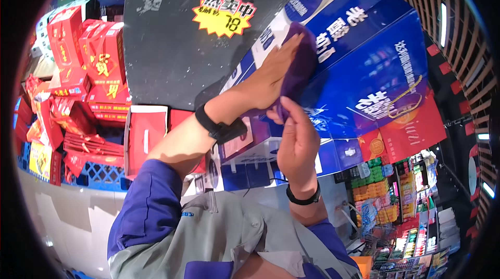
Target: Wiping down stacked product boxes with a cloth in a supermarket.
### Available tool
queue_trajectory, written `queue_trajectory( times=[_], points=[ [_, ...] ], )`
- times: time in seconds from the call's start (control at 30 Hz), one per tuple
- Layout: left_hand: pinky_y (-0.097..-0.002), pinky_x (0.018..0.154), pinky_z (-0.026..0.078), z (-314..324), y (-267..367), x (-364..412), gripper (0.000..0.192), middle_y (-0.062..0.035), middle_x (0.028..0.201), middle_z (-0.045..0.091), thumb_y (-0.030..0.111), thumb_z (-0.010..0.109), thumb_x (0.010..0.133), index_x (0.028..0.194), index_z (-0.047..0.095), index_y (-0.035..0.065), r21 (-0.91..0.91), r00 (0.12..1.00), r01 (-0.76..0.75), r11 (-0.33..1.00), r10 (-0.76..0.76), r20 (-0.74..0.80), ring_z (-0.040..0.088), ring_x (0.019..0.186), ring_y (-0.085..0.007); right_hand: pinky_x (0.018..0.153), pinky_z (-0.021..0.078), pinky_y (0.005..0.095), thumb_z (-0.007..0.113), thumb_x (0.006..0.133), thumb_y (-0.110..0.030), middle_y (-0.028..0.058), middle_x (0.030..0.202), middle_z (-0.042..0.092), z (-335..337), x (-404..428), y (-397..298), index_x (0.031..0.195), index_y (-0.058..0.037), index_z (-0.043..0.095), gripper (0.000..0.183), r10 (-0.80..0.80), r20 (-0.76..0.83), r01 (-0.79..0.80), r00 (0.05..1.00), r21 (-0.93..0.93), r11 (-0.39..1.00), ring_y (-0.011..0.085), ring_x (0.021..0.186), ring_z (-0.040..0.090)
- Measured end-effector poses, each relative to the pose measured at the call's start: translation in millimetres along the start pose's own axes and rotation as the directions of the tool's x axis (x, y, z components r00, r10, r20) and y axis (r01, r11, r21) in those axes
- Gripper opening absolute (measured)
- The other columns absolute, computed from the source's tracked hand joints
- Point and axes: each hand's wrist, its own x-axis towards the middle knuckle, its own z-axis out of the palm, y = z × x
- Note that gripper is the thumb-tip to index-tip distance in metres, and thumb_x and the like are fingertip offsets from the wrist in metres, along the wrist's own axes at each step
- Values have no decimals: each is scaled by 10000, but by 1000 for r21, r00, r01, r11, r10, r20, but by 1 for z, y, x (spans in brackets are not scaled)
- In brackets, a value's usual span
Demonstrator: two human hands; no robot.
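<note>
A purple cloth (302,60) lies bunched against the face of large blue-and-white printed yogurt cartons (351,60). My left hand (269,72) rests palm-down on it with fingers extended, the cloth under the palm and showing past the fingertips. A black band with a dark device is on that wrist. Just below, my right hand (297,134) pinches the lower edge of the cloth between thumb and fingers; a thin black band circles its wrist. One blue carton side has a yellow cord handle (406,107). What the left palm presses on is hidden.
A dark, scuffed board (164,56) with yellow starburst price signs (222,17) stands beyond my left arm. Red gift boxes (103,52) and a blue plastic crate (101,175) are at the left. An open red box (146,138) sits under my left forearm. Stocked shelves (406,201) stand at the right.
</note>
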Motion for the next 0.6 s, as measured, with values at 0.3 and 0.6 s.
queue_trajectory(
  times=[0.3,0.6],
  points=[
    [-602,1155,75,8,-31,20,1199,-250,1613,49,588,723,691,1553,100,34,-103,972,-225,969,216,-88,64,1496,-418,828,527,324,430,984,15,200,1057,681,-8,21,-5,1204,59,585,272,-79,-45,72,996,-145,987,257,936,694],
    [-617,1156,89,-2,-14,43,1054,-224,1617,50,348,685,723,1530,119,-25,145,992,-129,981,127,26,47,1505,-391,832,526,308,435,992,13,167,1032,686,-6,27,0,1211,44,590,270,-42,-69,37,997,-76,996,227,939,677]
  ],
)
